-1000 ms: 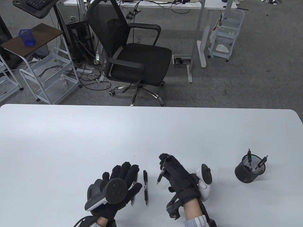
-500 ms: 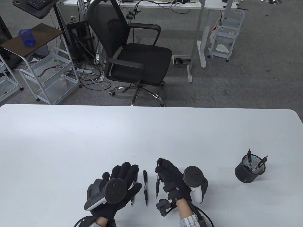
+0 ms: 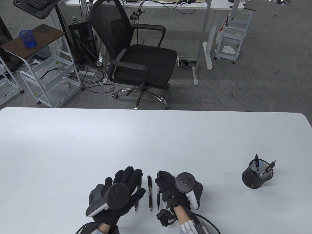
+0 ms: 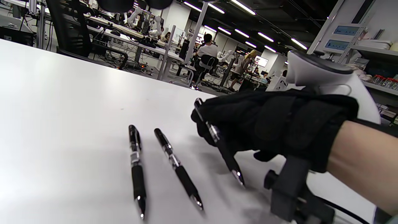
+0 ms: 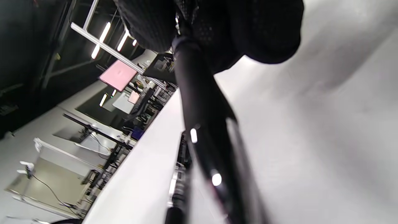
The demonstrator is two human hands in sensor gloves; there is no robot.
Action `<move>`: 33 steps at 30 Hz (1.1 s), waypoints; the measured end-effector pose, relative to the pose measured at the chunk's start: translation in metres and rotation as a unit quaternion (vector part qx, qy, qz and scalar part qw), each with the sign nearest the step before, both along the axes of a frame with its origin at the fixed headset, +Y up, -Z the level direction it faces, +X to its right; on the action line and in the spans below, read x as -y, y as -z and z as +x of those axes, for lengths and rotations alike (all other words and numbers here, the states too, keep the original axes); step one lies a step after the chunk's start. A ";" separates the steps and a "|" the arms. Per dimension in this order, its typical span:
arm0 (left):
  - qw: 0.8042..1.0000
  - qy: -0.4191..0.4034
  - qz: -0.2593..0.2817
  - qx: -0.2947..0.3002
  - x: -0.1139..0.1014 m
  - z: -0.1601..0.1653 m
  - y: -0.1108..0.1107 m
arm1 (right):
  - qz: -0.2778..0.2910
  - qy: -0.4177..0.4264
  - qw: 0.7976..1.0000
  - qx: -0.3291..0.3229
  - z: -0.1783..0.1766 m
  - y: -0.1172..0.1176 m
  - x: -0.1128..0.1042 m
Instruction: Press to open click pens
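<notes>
1. Right hand [image 3: 170,187], lower centre of frame, grips a click pen [image 3: 158,195], tip down toward the worktop [image 3: 73,146].
2. Left hand [image 3: 121,192] lies flat, fingers spread, lower left of centre.
3. Two pens [image 4: 136,168] lie between the hands.
4. Pen cup [image 3: 257,176] holds pens at lower right.

The left hand [image 3: 121,189] lies palm down and flat on the worktop [image 3: 73,151], its fingers [image 3: 129,174] spread and pointing away from the person, the tracker [image 3: 117,196] on its back facing up. Just right of it, the right hand [image 3: 170,189] is curled into a loose fist, knuckles up, its own tracker [image 3: 186,184] tipped toward the outer side. Its fingers [image 4: 248,118] grip a pen [image 4: 219,144] that slants down with the tip at the worktop. Bare wrist [image 4: 357,152] shows behind the glove.
</notes>
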State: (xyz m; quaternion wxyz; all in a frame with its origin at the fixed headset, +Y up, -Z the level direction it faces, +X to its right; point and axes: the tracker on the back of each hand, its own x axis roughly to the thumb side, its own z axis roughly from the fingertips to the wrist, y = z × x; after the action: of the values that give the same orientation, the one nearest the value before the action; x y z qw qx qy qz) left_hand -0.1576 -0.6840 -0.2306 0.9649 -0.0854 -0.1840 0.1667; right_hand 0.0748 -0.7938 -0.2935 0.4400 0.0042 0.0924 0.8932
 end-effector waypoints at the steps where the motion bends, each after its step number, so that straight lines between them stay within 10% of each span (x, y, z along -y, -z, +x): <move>1: 1.000 -0.001 0.000 0.000 0.000 0.000 0.000 | -0.002 -0.014 1.000 0.001 0.001 0.000 0.001; 33: 1.000 -0.004 0.001 0.002 0.002 -0.002 0.001 | -0.008 -0.192 0.981 0.004 -0.006 0.005 0.016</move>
State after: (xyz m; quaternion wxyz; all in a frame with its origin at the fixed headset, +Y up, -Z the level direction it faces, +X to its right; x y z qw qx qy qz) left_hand -0.1599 -0.6856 -0.2312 0.9639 -0.0842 -0.1860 0.1706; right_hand 0.0685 -0.8100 -0.2986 0.2603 -0.0211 0.0967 0.9604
